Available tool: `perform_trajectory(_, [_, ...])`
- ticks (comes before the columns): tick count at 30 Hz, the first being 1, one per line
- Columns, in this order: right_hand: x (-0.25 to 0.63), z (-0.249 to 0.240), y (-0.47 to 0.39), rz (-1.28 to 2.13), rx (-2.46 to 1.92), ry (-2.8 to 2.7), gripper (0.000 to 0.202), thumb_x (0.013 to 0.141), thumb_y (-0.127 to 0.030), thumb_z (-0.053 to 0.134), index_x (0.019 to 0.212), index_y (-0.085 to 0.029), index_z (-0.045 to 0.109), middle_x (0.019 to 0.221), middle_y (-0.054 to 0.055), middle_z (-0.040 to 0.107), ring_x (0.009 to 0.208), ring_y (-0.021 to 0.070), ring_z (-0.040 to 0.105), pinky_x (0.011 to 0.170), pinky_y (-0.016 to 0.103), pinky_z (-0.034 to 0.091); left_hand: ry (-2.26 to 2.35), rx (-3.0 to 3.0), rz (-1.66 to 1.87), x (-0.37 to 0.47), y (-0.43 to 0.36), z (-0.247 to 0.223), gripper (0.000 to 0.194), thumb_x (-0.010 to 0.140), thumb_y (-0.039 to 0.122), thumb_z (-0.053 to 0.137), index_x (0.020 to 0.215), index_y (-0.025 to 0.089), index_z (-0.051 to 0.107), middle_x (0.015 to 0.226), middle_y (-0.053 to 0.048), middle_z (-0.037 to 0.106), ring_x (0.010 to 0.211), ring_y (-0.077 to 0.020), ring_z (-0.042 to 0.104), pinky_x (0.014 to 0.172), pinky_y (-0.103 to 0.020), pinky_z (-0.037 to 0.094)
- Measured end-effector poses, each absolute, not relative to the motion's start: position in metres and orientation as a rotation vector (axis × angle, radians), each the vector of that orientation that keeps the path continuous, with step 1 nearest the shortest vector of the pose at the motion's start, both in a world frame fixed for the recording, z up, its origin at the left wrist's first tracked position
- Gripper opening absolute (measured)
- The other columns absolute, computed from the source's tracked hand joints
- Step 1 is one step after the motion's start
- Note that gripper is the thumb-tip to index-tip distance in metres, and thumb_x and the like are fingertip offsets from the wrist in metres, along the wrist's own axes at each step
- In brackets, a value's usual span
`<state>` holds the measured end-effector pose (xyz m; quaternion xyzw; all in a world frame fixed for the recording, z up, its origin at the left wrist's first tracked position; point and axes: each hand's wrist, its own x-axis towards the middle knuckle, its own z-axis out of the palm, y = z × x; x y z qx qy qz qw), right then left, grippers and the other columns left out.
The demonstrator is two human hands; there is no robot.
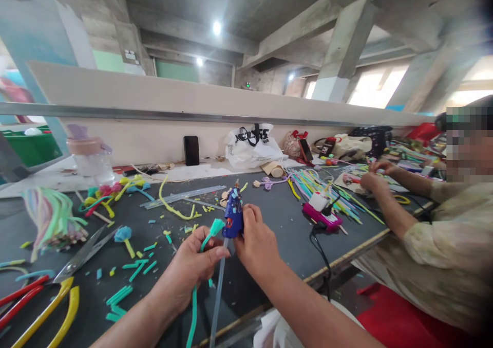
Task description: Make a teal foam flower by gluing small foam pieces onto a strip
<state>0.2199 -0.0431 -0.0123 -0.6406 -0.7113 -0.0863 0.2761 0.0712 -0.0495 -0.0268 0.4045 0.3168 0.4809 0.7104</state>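
My left hand (198, 258) is closed on a teal-green pipe cleaner (194, 312), whose thicker tufted head (216, 228) sticks up between thumb and fingers. My right hand (256, 240) grips a blue hot glue gun (233, 214) from its right side. Out of the gun's back end a clear glue stick (218, 296) hangs down past my left thumb. The tufted head is close beside the gun; I cannot tell if they touch. Short cut green pieces (120, 295) lie left of my left hand, near a blue flower-like piece with a yellow-green stem (124, 235).
Large scissors (69, 286) lie open at the left, below a pastel bundle (54, 219). Clear glue sticks (181, 197) lie behind. A magenta power strip (322, 217) with its cable sits to the right. A co-worker's hands (375, 178) work at the far right.
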Motion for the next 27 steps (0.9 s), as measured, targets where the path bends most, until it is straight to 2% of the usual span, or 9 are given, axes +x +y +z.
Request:
perform_trajectory(3, [0.226,-0.010,-0.040,-0.235,-1.717,-1.858,0.039,0.076,-0.017,0.050,0.113,-0.018,0.038,0.116,0.010,0.049,0.081,0.0193,0.059,0.064,0.029,0.042,0.678,0.963,1.058,0.069,-0.049,-0.022,0.024,0.072,0.034,0.067,0.073,0.018,0.049,0.047,0.009,0.046,0.032,0.0005,0.021,0.037,-0.018,0.013])
perform_trajectory(5, [0.229,-0.009,-0.039,-0.247,-1.726,-1.832,0.038,0.076,-0.017,0.051,0.111,-0.018,0.038,0.115,0.010,0.049,0.082,0.0195,0.059,0.066,0.029,0.042,0.683,1.005,1.056,0.068,-0.049,-0.020,0.023,0.075,0.035,0.064,0.073,0.016,0.050,0.051,0.007,0.051,0.031,0.0012,0.022,0.037,-0.018,0.014])
perform_trajectory(7, [0.230,-0.009,-0.038,-0.271,-1.735,-1.835,0.038,0.076,-0.016,0.052,0.111,-0.018,0.039,0.116,0.010,0.049,0.081,0.0193,0.059,0.067,0.029,0.042,0.700,1.006,1.053,0.069,-0.049,-0.021,0.026,0.071,0.033,0.068,0.074,0.017,0.048,0.067,0.002,0.061,0.032,0.0026,0.025,0.037,-0.018,0.015])
perform_trajectory(9, [0.229,-0.010,-0.038,-0.300,-1.736,-1.851,0.041,0.076,-0.016,0.052,0.114,-0.018,0.038,0.116,0.010,0.049,0.081,0.0195,0.059,0.067,0.030,0.042,0.725,0.991,1.041,0.071,-0.050,-0.022,0.030,0.066,0.031,0.072,0.075,0.017,0.046,0.078,-0.001,0.065,0.032,0.0031,0.027,0.036,-0.017,0.016])
perform_trajectory(12, [0.226,-0.013,-0.037,-0.338,-1.723,-1.869,0.043,0.075,-0.013,0.051,0.116,-0.017,0.038,0.117,0.011,0.050,0.088,0.0208,0.058,0.070,0.030,0.042,0.776,0.972,1.028,0.075,-0.051,-0.025,0.033,0.063,0.029,0.073,0.077,0.018,0.045,0.072,0.002,0.063,0.033,0.0024,0.028,0.036,-0.017,0.017])
perform_trajectory(18, [0.216,-0.019,-0.038,-0.416,-1.719,-1.870,0.036,0.077,-0.012,0.049,0.112,-0.016,0.042,0.117,0.012,0.052,0.095,0.0237,0.057,0.071,0.031,0.044,0.850,0.899,1.143,0.077,-0.053,-0.027,0.033,0.060,0.020,0.075,0.077,0.019,0.047,0.060,0.010,0.048,0.038,0.0005,0.031,0.037,-0.015,0.021])
perform_trajectory(23, [0.212,-0.022,-0.039,-0.381,-1.698,-1.884,0.034,0.075,-0.011,0.049,0.109,-0.018,0.044,0.117,0.011,0.051,0.089,0.0219,0.058,0.069,0.031,0.044,0.875,0.901,1.173,0.075,-0.052,-0.030,0.033,0.060,0.017,0.076,0.075,0.019,0.047,0.058,0.011,0.046,0.040,-0.0006,0.036,0.038,-0.014,0.025])
perform_trajectory(27, [0.222,-0.021,-0.033,-0.170,-1.681,-1.837,0.030,0.075,-0.016,0.049,0.104,-0.019,0.045,0.110,0.009,0.053,0.077,0.0190,0.058,0.062,0.029,0.043,0.831,0.907,1.107,0.074,-0.051,-0.028,0.027,0.068,0.027,0.071,0.079,0.018,0.049,0.065,0.006,0.056,0.037,0.0004,0.034,0.037,-0.014,0.023])
